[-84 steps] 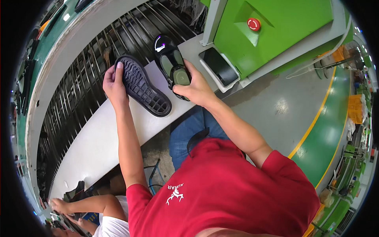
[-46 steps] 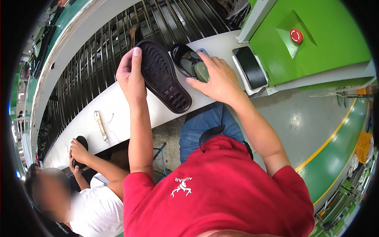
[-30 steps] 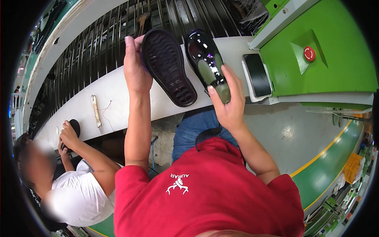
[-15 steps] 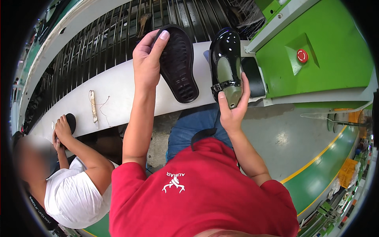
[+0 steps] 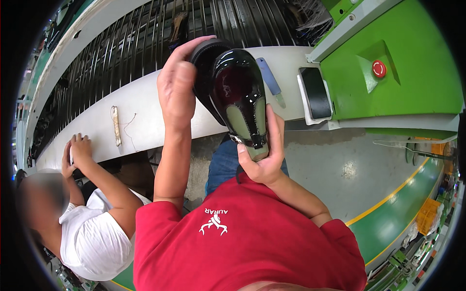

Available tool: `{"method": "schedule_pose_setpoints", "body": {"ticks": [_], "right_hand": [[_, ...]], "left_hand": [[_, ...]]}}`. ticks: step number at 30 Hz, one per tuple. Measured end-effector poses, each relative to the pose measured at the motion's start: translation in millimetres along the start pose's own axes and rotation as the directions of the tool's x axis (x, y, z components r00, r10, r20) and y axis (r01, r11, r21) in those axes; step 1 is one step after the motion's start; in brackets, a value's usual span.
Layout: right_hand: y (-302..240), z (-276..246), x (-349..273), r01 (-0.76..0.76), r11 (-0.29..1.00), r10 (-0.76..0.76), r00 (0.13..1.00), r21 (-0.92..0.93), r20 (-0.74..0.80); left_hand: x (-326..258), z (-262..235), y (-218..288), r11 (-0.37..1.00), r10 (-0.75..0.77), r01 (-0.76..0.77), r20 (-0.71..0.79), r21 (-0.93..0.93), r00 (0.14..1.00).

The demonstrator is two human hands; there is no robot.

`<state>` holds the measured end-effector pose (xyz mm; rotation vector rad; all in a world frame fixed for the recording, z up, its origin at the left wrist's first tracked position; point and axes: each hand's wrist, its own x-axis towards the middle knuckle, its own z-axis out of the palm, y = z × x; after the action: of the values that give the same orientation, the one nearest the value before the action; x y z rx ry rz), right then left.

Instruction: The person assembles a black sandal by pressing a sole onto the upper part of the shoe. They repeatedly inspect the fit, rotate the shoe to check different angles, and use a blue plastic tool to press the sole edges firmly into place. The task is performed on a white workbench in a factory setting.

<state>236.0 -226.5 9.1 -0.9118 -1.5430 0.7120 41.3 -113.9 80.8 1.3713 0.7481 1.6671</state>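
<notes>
My left hand [image 5: 177, 92] grips a black shoe sole [image 5: 203, 82] by its outer edge, the thumb slightly blurred. A glossy black strapped shoe upper [image 5: 238, 77] is stretched over an olive-green last [image 5: 259, 153]. My right hand [image 5: 264, 162] closes round the heel end of that shoe, thumb near the buckle. Toe pointing away from me, the shoe overlaps the sole and hides much of it. Whether the two touch all along their edges I cannot tell.
Beyond the white ledge [image 5: 145, 94] runs a rack of metal rods [image 5: 145, 39]. A blue-handled tool [image 5: 268, 76] and a black phone [image 5: 314, 92] lie at right, beside a green machine with a red button [image 5: 379, 69]. A wrapped stick [image 5: 116, 126] lies left, near a co-worker [image 5: 97, 233].
The shoe has moved left and turned, coming over the sole. The sole has tilted toward it. The blue-handled tool and the phone now show fully. The co-worker's hands have shifted.
</notes>
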Motion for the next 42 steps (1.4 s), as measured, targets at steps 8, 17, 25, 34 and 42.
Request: {"method": "schedule_pose_setpoints", "body": {"ticks": [8, 17, 25, 34, 42], "right_hand": [[-4.7, 1.7, -1.4, 0.033, 0.999, -0.032, 0.998, -0.021, 0.055], [-3.9, 7.4, -1.1, 0.036, 0.999, -0.036, 0.999, 0.026, 0.017], [-1.0, 6.0, -0.1, 0.053, 0.998, -0.052, 0.997, -0.024, 0.048], [-1.0, 5.8, 0.0, 0.054, 0.998, -0.053, 0.997, -0.023, 0.049], [0.6, 6.2, -0.7, 0.056, 0.998, -0.055, 0.997, -0.013, 0.049]], "left_hand": [[-4.6, 12.1, 20.1, 0.997, 0.029, -0.031, 0.037, 0.072, 0.999], [-5.5, 11.5, 20.6, 0.988, 0.041, -0.043, 0.014, 0.151, 0.999], [-5.2, 10.7, 19.9, 0.988, 0.049, -0.052, 0.024, 0.148, 0.999], [-5.9, 11.6, 20.1, 0.989, 0.049, -0.051, 0.012, 0.139, 0.999], [-7.1, 13.0, 22.5, 0.986, 0.04, -0.039, -0.001, 0.16, 0.999]]}}
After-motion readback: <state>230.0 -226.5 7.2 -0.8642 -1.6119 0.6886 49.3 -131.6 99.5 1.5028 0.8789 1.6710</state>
